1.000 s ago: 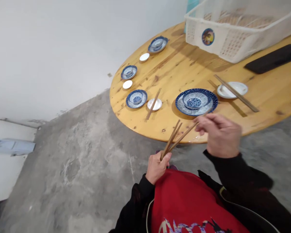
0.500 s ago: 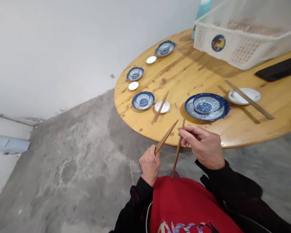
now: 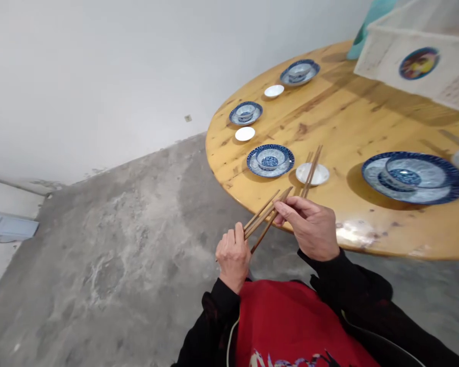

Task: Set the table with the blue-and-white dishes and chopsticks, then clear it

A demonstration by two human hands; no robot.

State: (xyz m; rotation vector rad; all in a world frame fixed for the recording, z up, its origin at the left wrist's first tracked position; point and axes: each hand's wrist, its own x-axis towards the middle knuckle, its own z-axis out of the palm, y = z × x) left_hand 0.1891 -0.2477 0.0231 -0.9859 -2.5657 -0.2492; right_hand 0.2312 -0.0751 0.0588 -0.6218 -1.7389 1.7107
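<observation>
My left hand [image 3: 234,255] is wrapped round a few wooden chopsticks [image 3: 260,218], whose tips point up and right past the table's edge. My right hand [image 3: 309,224] pinches chopsticks between thumb and fingers; one chopstick [image 3: 263,235] slants down from it towards my left hand. The two sets cross, so which tips belong to which hand is partly unclear. Just beyond my right hand, a pair of chopsticks [image 3: 312,171] rests across a small white dish [image 3: 320,175]. Left of that dish stands a blue-patterned plate [image 3: 252,165] with a bowl [image 3: 271,157] on it.
On the round wooden table [image 3: 340,122] are a larger blue-rimmed plate [image 3: 453,191] at right and more settings with white dishes [image 3: 245,134] along the left rim. A white basket [image 3: 382,56] stands at the back right. Concrete floor [image 3: 137,255] lies to the left.
The view has swung left, so the tableware sits further right. My right hand has come closer to my left, and the chopsticks in the two hands now cross.
</observation>
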